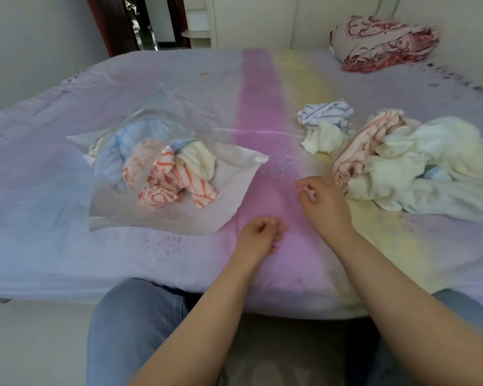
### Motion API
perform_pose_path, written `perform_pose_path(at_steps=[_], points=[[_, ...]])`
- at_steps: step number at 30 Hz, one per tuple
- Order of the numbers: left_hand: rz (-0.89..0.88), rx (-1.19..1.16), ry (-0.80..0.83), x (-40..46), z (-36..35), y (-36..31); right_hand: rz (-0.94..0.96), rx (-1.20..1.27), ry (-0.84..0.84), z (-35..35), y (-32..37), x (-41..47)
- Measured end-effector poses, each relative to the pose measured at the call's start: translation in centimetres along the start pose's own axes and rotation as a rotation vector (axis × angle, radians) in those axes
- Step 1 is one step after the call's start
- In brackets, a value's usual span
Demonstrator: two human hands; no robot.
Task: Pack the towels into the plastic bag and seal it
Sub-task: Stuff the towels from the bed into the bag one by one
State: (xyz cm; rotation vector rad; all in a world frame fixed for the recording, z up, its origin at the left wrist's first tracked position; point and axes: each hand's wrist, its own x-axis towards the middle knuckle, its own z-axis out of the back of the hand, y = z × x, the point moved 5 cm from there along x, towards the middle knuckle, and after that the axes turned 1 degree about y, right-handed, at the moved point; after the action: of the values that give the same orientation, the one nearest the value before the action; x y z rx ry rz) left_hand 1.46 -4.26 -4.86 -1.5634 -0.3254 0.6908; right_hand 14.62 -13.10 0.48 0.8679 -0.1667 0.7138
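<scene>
The clear bag [162, 174] lies at my ten o'clock on the bed [39, 190], unsealed, orange-striped towel [173, 182] spilling from its mouth; no print I can read. More towels [418, 165] are heaped at two o'clock. My left hand [258, 236] and right hand [322, 204] seem loosely curled, empty.

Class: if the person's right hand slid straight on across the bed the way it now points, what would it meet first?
Most likely nothing nearby: the right hand points up-left over bare bedsheet, passing left of the small towel clump, though depth is unclear.
</scene>
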Motion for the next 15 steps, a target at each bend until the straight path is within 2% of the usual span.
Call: perform_pose_path(at_steps=[2, 4, 6, 9, 11, 13, 15], points=[[-0.101, 0.131, 0.016, 0.6, -1.3, -1.1, 0.013, -0.182, -0.181, 2.9, -1.5, 1.3], [-0.164, 0.211, 0.018, 1.2, -2.1, -2.2, -0.021, -0.265, -0.239, 5.3, -2.6, 3.1], [-0.206, 0.284, 0.024, 1.6, -2.6, -2.9, -0.092, -0.338, -0.130, 6.6, -3.5, 5.2], [-0.245, 0.346, 0.018, 2.0, -2.6, -3.4, -0.283, -0.595, 0.137, 6.8, -4.9, 8.1], [-0.248, 0.379, -0.022, 2.0, -2.0, -3.5, -0.357, -0.734, 0.227, 6.7, -5.6, 9.2], [-0.266, 0.390, -0.065, 1.6, -1.2, -3.8, -0.293, -0.682, 0.119, 6.7, -5.6, 9.5], [-0.283, 0.341, -0.094, 1.1, -0.4, -4.0, -0.079, -0.398, -0.116, 6.8, -4.2, 8.6]])
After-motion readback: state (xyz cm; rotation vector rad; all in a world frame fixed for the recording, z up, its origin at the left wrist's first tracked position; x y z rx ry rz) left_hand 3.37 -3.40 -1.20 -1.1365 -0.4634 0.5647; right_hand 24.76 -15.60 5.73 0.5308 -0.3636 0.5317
